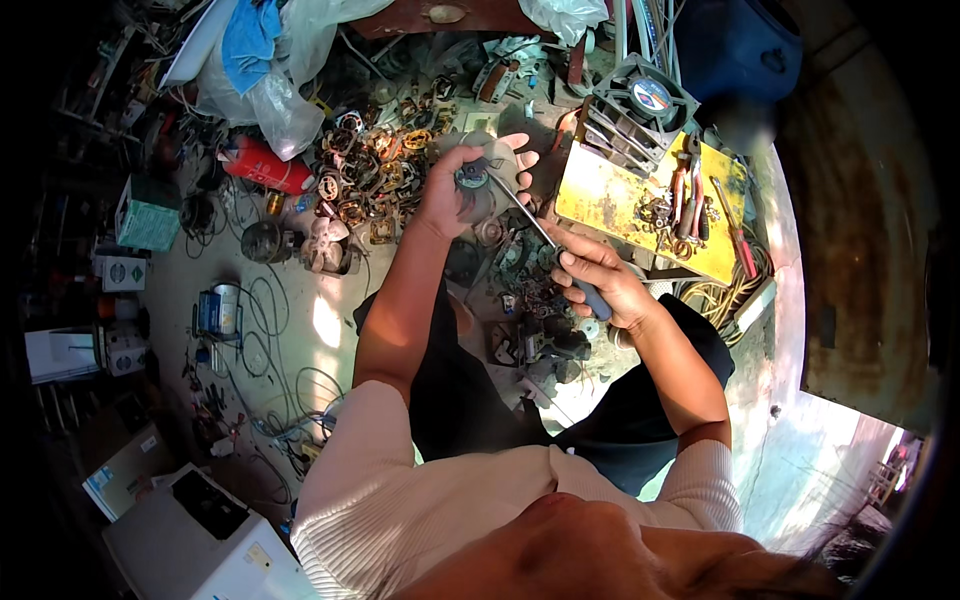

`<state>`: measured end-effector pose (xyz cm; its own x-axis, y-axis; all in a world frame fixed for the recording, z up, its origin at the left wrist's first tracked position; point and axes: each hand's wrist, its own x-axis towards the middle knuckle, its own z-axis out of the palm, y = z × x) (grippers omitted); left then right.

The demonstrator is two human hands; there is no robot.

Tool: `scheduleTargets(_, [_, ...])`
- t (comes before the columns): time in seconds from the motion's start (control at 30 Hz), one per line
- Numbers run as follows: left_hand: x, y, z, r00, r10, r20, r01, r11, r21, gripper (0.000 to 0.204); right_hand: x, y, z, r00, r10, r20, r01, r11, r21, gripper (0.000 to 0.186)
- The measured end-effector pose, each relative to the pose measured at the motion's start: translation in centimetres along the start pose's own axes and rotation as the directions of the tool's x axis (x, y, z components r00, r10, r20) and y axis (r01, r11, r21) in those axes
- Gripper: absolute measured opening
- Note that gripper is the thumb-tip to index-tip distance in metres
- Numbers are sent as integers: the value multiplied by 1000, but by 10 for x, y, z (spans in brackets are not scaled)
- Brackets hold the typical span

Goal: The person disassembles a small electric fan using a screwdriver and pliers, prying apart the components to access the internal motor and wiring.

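My left hand [450, 190] is wrapped round a pale, rounded metal part with a dark centre [474, 180], held up near the middle of the view; its fingers curl along the far side. My right hand [590, 275] grips the blue handle of a long screwdriver [532, 220], whose steel shaft reaches up-left to the part in my left hand. The tip is too small to make out against it. Below both hands, between my bent legs, lies a jumble of dark small parts [530, 340].
A pile of copper-coloured coils [390, 160] lies behind my left hand, beside a red cylinder [265, 165]. At right, a yellow board [590, 200] holds pliers [690, 190] and small parts, near a square fan [645, 105]. Cables [280, 330] trail on the left floor; boxes [150, 210] line the left.
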<state>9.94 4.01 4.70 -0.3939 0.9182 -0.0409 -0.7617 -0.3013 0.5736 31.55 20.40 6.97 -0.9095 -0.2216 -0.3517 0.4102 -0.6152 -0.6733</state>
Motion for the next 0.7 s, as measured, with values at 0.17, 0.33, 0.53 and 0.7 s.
scheduleTargets(0.17, [1,-2,-1,999,-28,-37,29,999,42,68,3,15,-5,995,-95,27,98,983,-158,52])
scheduleTargets(0.33, [1,-8,-3,995,-62,-73,66,996,52,70,8,7,-11,972,-233,-26,171,781,-601,51])
scheduleTargets(0.53, [0,-9,-1,995,-78,-56,79,997,8,69,4,-9,-14,985,-168,39,164,849,-501,50])
scheduleTargets(0.7, [-5,0,4,977,-206,-47,210,971,115,67,-2,-26,-28,995,-95,36,98,795,-599,47])
